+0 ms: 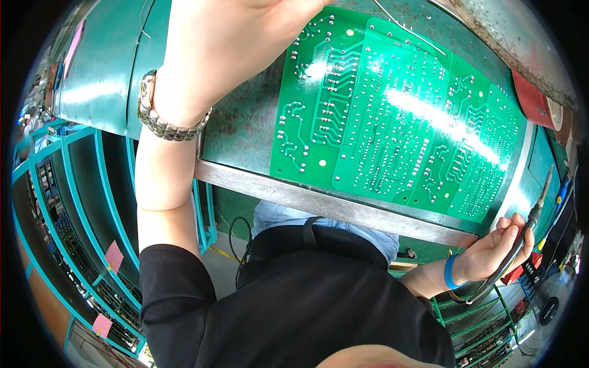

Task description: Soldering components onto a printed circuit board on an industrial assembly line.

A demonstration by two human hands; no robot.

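Observation:
A large green circuit board [383, 144] lies solder side up on the bench, with rows of solder joints and a bright glare band across it. Over its far left corner reaches my left hand [239, 43], wearing a metal-band watch; its fingers run past the top edge of the picture, so their grip is hidden. A thin silvery wire [410, 29] slants over the board's far edge, its upper end out of view. At the bench's right front corner, my right hand [496, 250] is closed around a soldering iron [535, 214], its tip pointing up and away, apart from the board.
A metal edge strip [331, 204] runs along the bench front. Teal racks [101, 190] filled with boards stand at left, and a green rack [475, 322] at lower right. A fan [548, 310] is at far right. A red-and-tan roll [538, 101] sits beyond the board's right side.

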